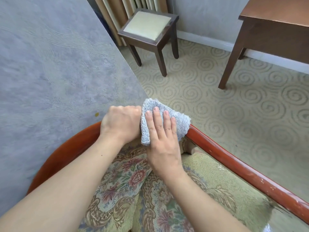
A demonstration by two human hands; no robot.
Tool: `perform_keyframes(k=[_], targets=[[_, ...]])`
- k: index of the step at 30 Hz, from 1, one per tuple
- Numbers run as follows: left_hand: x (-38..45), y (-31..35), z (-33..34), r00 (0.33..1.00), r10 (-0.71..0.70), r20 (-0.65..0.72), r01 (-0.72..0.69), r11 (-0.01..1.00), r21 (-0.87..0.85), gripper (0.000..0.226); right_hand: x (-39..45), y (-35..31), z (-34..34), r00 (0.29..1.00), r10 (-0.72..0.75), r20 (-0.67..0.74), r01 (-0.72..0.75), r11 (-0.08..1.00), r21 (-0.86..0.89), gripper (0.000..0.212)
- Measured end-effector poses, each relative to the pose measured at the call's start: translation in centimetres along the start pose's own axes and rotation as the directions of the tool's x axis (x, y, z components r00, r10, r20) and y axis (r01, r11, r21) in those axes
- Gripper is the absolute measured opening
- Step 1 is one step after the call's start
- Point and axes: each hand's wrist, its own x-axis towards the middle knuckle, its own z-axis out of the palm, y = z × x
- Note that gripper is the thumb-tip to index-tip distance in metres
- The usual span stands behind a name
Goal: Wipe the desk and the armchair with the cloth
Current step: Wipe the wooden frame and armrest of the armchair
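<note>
My right hand [161, 139] lies flat, fingers straight, pressing the cloth [167, 119] onto the armchair's [234, 166] red wooden rail at its back corner. My left hand [121, 122] is curled on the cloth's left edge, fingertips hidden. The table [274, 24] stands well apart, upper right, cut off by the frame edge.

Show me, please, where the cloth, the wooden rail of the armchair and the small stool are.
cloth [179, 122]: head view, its right fold.
wooden rail of the armchair [234, 162]: head view, its right stretch.
small stool [148, 25]: head view, its pale seat.
</note>
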Motion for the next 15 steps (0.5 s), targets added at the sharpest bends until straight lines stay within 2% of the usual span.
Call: perform_keyframes(k=[1,3,5,7,9,12,14,15], targets=[[0.0,0.0,-0.1,1.000,-0.006,0.005,0.006,1.000,-0.026,0.023,-0.3,0.8,-0.1,1.000,-0.028,-0.008,0.027,0.997,-0.074,0.077],[-0.1,0.1,-0.2,1.000,-0.017,0.004,0.017,0.997,-0.070,0.046,-1.2,2.8,-0.5,1.000,-0.025,-0.016,0.022,0.984,-0.179,0.080],[-0.1,0.2,-0.3,1.000,-0.008,-0.017,0.007,0.999,-0.047,0.062,-2.7,5.0,-1.2,0.998,0.058,-0.022,-0.061,0.969,-0.241,0.084],[-0.2,0.1,-0.3,0.999,0.000,-0.044,-0.001,1.000,-0.027,0.067,-4.6,6.9,-2.0,0.990,0.137,-0.040,-0.143,0.951,-0.275,0.078],[-0.2,0.0,-0.4,0.998,0.002,-0.061,-0.003,1.000,-0.021,0.068,-5.9,7.4,-2.8,0.969,0.237,-0.073,-0.248,0.935,-0.253,0.069],[-0.3,0.0,-0.3,0.998,-0.001,-0.061,-0.001,1.000,-0.031,0.069,-5.5,4.9,-2.3,0.893,0.440,-0.097,-0.449,0.885,-0.124,0.076],[-0.3,0.1,-0.2,0.998,-0.004,-0.066,0.002,0.999,-0.033,0.068,-4.0,2.4,-1.6,0.876,0.477,-0.070,-0.479,0.878,-0.002,0.078],[-0.2,0.2,-0.1,0.998,-0.008,-0.064,0.006,0.999,-0.032,0.066,-3.0,1.2,-1.4,0.897,0.439,-0.052,-0.436,0.898,0.059,0.076]])
